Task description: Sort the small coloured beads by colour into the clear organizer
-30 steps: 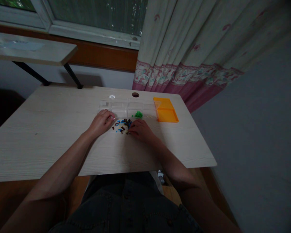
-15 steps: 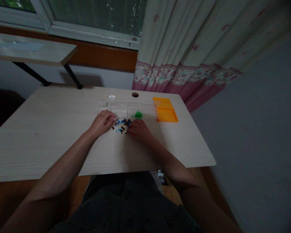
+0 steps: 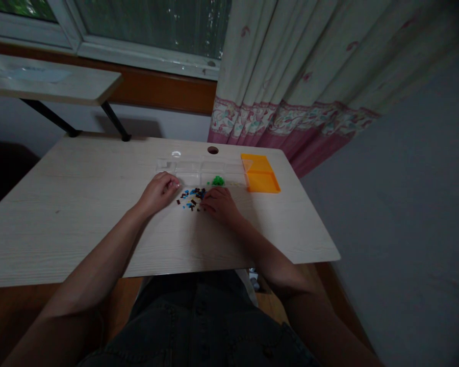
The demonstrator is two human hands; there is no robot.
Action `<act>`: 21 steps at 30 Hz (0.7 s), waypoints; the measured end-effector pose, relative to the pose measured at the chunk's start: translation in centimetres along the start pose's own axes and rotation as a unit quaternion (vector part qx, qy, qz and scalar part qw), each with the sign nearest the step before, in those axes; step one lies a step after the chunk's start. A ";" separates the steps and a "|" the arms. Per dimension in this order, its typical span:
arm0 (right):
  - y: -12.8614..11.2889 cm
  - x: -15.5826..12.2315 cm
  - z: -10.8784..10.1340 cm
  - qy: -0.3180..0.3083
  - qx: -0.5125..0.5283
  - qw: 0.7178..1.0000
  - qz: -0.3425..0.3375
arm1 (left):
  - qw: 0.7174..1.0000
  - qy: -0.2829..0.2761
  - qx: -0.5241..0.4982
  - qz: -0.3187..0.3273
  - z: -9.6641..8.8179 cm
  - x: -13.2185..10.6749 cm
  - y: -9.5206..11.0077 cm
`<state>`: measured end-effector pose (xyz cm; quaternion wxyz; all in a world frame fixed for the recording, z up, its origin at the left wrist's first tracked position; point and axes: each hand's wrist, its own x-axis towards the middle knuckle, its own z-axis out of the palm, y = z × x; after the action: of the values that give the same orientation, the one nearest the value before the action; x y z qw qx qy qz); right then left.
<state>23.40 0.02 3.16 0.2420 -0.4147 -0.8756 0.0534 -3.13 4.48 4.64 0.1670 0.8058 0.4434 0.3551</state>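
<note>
A small pile of blue, brown and dark pieces (image 3: 192,199) lies on the pale wooden table (image 3: 80,204). My left hand (image 3: 158,192) rests left of the pile, fingers curled, tips at the near edge of a clear compartment tray (image 3: 199,169). My right hand (image 3: 221,203) lies right of the pile, its fingers bent and touching the pieces; what is under the fingertips is too small to make out. A heap of green pieces (image 3: 218,180) sits in one near compartment of the tray.
An orange lid or box (image 3: 260,174) lies open right of the tray. A cable hole (image 3: 213,150) is in the table behind the tray. A small side table (image 3: 49,81) stands at the back left, a curtain (image 3: 290,86) at the back right.
Both hands have stayed at the pile; the right hand has shifted slightly up and left toward the pieces. The view has drifted a little.
</note>
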 end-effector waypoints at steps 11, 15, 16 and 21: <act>5.3 -0.7 -2.8 0.210 -0.036 0.961 0.177 | 0.992 0.098 0.044 -0.073 -2.4 0.2 -3.4; 7.0 -1.4 -3.7 0.237 -0.064 0.938 0.246 | 0.986 0.101 0.105 -0.076 -2.8 0.2 -4.6; 7.3 -1.5 -3.8 0.243 -0.070 0.933 0.257 | 0.985 0.097 0.118 -0.074 -2.8 0.2 -4.8; 8.0 -2.0 -3.9 0.265 -0.088 0.918 0.283 | 0.984 0.084 0.141 -0.066 -2.9 0.2 -5.3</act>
<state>31.87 3.30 3.47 0.4024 -0.6638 -0.6267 -0.0690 -8.28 7.42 3.60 0.0374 0.7580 0.5532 0.3436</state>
